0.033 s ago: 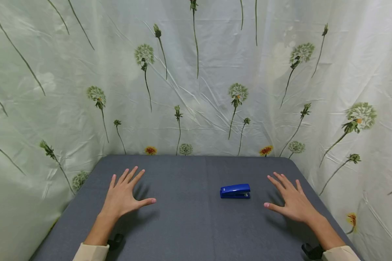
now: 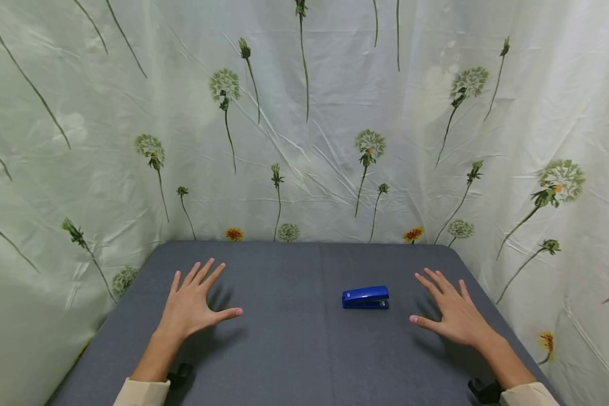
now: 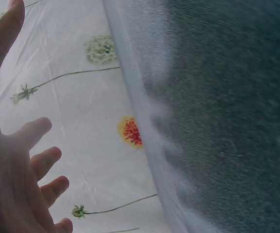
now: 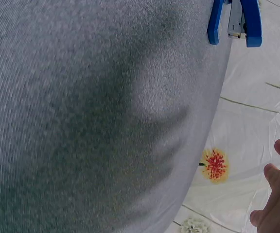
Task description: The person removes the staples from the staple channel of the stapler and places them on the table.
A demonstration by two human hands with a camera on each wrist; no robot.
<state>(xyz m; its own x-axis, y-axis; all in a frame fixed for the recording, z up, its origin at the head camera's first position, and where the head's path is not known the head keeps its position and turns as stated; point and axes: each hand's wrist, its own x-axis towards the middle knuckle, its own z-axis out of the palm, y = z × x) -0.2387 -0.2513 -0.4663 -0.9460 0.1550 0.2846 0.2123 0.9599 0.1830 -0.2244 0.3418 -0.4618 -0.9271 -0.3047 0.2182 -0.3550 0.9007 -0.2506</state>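
Observation:
A blue stapler lies on the grey cloth-covered table, right of the middle in the head view. Its front end, with the metal part between the two blue arms, shows at the top of the right wrist view as the stapler. My right hand hovers to the right of it, apart from it, fingers spread and holding nothing. Over the left side of the table my left hand is held with fingers spread and thumb out, also holding nothing. In the left wrist view the left hand shows its fingers stretched out.
The grey table fills the lower part of the head view, its far edge meeting a pale curtain printed with dandelions and orange flowers. The curtain also stands along both sides. Dark straps sit at the wrists.

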